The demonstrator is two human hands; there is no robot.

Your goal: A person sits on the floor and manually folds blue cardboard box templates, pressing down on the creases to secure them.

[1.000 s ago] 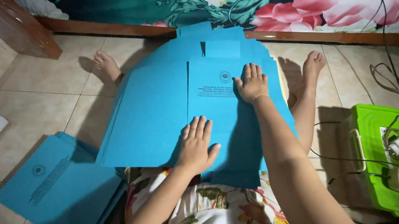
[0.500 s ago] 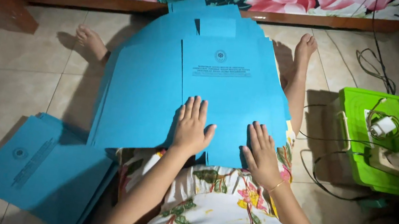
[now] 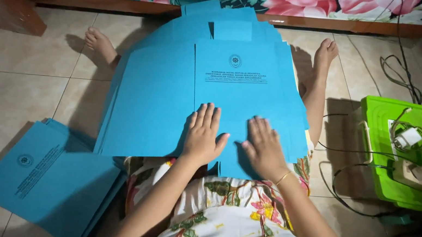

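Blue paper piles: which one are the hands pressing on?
The big unfolded blue sheet across the person's legs. Both the left hand and right hand lie flat on it. The other blue stack sits untouched on the floor.

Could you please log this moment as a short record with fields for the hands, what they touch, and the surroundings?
left hand: flat, fingers spread, on the blue card sheet
right hand: flat on the same sheet, beside the left
sheet: unfolded over the person's legs, printed emblem facing up
folded blue stack: on the tiled floor, at the person's left
green box: at the right, chargers and cables on top
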